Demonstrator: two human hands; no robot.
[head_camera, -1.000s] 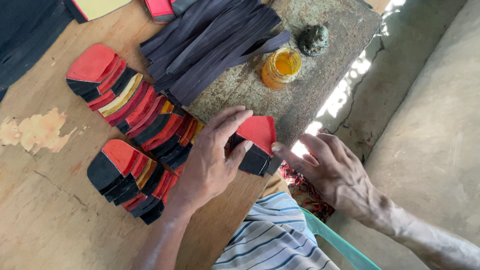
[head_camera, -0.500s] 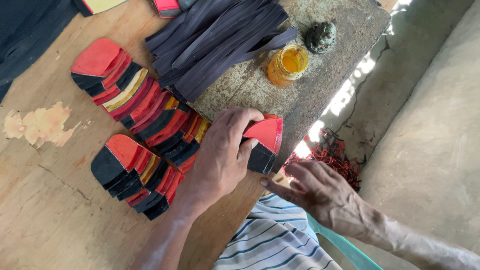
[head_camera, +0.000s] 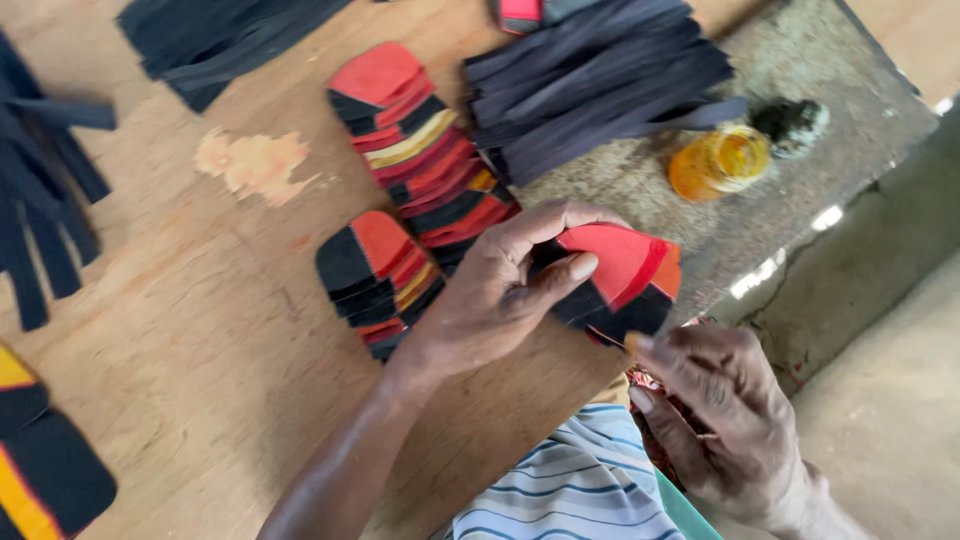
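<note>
Red-and-black pieces, a small stack of flat rounded cut-outs, sit at the near edge of the wooden table, pinched in the left hand. The thumb lies across the top red face and the fingers curl over the far side, so this hand is closed on the stack. The right hand is just below the stack, off the table edge, with its fingers loosely bent and the fingertips near or touching the stack's lower black corner; it grips nothing that can be seen.

Just left of the stack, behind the left hand, two fanned rows of similar red, black and yellow cut-outs lie overlapping on the table, one row closer to the table edge than the other. Beyond the stack, a bundle of dark strips lies on a grey stone slab. Right of those strips stands a small jar of amber liquid, with a dark lump just beside it. More dark strips lie well to the left of the stack. Below the stack, a striped cloth covers the person's lap.
</note>
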